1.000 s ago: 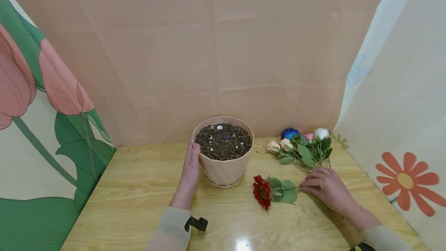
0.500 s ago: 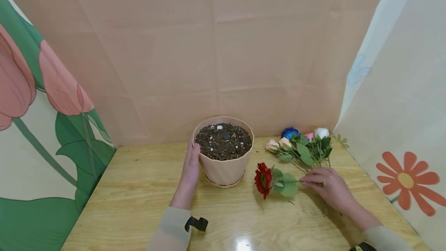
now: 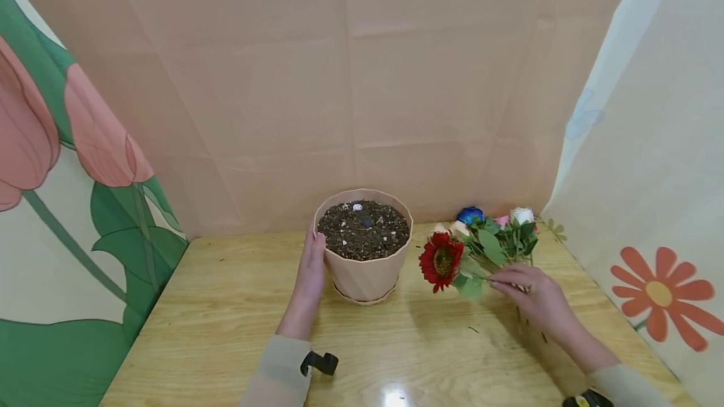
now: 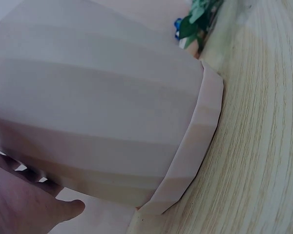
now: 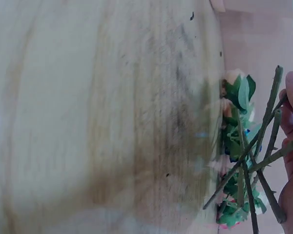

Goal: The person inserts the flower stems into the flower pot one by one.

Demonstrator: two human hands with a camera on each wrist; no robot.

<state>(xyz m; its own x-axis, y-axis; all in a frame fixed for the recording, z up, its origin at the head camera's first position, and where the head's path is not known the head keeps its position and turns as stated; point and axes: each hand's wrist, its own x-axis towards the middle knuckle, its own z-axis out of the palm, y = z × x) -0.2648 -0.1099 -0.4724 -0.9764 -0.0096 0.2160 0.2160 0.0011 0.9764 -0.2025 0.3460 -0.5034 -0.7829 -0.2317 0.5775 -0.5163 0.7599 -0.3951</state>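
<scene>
A pale pink flower pot point(image 3: 367, 275) full of dark soil point(image 3: 362, 231) stands on its saucer near the back of the table. My left hand point(image 3: 310, 269) lies along the pot's left side, fingers straight against the wall; in the left wrist view the thumb point(image 4: 71, 209) sticks out beside it. My right hand point(image 3: 534, 297) pinches the stem of a red daisy-like flower point(image 3: 441, 261) between thumb and fingers. The bloom is raised, facing me, and overlaps the lying roses in the head view. Several bare stems point(image 5: 271, 97) cross beside my right hand in the right wrist view.
Blue point(image 3: 469, 215), white point(image 3: 521, 215), pink and peach roses with green leaves lie in a bunch at the back right. A pink backdrop point(image 3: 351, 93) hangs behind the wooden table point(image 3: 237, 306). Painted flower panels flank both sides. A small dark scrap point(image 3: 473, 330) lies on the tabletop.
My right hand has lifted the red flower up off the table, toward the back, and its bloom has turned to face me. The left hand and the pot have stayed put.
</scene>
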